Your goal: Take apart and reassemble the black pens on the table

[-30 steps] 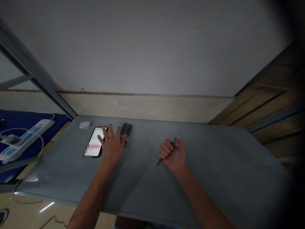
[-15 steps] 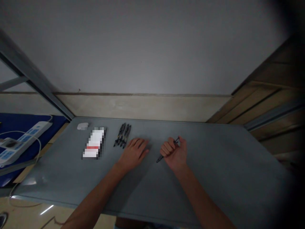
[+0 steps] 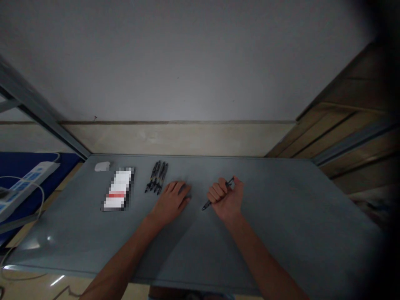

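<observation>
My right hand [image 3: 225, 198] is wrapped round a dark pen [image 3: 206, 205], its thumb at the pen's upper end. The pen slants, with its lower end sticking out to the left below the curled fingers; its middle is hidden in the grip. Palm down on the grey table [image 3: 193, 246], my left hand [image 3: 171, 203] lies with its fingers apart and nothing in it. Just left of that hand, several similar dark pens [image 3: 156, 177] lie side by side on the tabletop, a little apart from my fingers.
A phone [image 3: 118, 188] with a blurred screen lies left of the pens, and a small white case [image 3: 102, 166] sits behind it. Beyond the table's left edge is a white power strip [image 3: 26, 187] with a cable. A wall [image 3: 175, 139] rises along the back edge.
The whole view has shifted slightly, so things appear a little further left. My right hand keeps the same grip on the pen, and my left hand stays flat.
</observation>
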{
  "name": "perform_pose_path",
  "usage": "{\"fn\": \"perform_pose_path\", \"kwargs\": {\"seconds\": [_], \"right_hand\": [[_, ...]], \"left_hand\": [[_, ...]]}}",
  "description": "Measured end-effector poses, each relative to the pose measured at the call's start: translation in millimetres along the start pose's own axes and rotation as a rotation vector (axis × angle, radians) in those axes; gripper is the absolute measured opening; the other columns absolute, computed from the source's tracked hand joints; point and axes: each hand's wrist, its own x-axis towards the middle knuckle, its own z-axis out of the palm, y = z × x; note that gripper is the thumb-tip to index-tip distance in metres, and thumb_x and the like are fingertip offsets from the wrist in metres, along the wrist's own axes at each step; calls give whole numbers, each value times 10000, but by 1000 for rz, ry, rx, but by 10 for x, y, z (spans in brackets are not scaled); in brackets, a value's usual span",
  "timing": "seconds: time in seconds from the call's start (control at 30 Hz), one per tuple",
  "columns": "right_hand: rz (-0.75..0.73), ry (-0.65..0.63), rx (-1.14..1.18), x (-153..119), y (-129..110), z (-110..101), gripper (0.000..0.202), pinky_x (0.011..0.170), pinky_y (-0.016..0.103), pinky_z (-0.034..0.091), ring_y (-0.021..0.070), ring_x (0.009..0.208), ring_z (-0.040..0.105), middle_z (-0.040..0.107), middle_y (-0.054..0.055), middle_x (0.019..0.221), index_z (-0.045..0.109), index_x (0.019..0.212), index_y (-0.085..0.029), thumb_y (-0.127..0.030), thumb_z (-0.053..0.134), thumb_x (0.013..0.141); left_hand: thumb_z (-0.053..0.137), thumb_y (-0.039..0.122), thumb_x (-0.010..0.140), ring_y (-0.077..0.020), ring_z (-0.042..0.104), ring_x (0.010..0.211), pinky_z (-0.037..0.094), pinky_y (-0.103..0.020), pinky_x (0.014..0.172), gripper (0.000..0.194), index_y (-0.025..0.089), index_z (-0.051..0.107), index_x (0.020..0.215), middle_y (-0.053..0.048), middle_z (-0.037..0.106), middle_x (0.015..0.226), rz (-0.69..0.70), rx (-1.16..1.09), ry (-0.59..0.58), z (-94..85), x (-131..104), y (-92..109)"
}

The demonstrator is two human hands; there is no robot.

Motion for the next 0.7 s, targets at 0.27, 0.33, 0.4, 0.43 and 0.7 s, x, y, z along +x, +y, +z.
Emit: {"fn": "perform_pose_path", "kwargs": {"seconds": [0.27,0.33,0.4,0.43,0.7], "right_hand": [[29,-21,44,10,17,-36,484,385,246,134,89,405,117,152,-76,457,249,536,-210,-509,467,848],[50,-30,53,9,19,-41,482,389,251,133,91,406,119,154,-74,457,239,534,-210,-493,477,843],[56,-39,55,8,21,-44,481,392,252,136,92,407,123,157,-73,458,233,534,-210,-486,478,844],[53,-42,55,8,22,-44,485,392,252,137,92,406,124,157,-73,457,232,535,-210,-494,473,846],[42,-61,5,12,20,-34,511,379,246,150,91,403,113,146,-68,454,224,526,-203,-515,426,877]], "left_hand": [[407,350,951,-246,429,1227,380,-437,1028,404,234,458,1335,-93,486,1307,6,-5,-7,13,1,-6],[410,351,950,-246,426,1229,382,-437,1027,402,235,459,1332,-92,485,1308,1,-4,-6,14,2,-4],[408,347,951,-246,423,1230,378,-436,1031,402,233,457,1334,-92,481,1312,-4,-4,-10,10,3,0],[408,345,952,-247,422,1230,375,-437,1034,405,231,454,1338,-93,478,1314,-5,-4,-13,8,3,2],[407,351,952,-254,405,1240,368,-444,1042,420,243,430,1357,-85,460,1339,-14,3,-18,19,-6,4]]}}
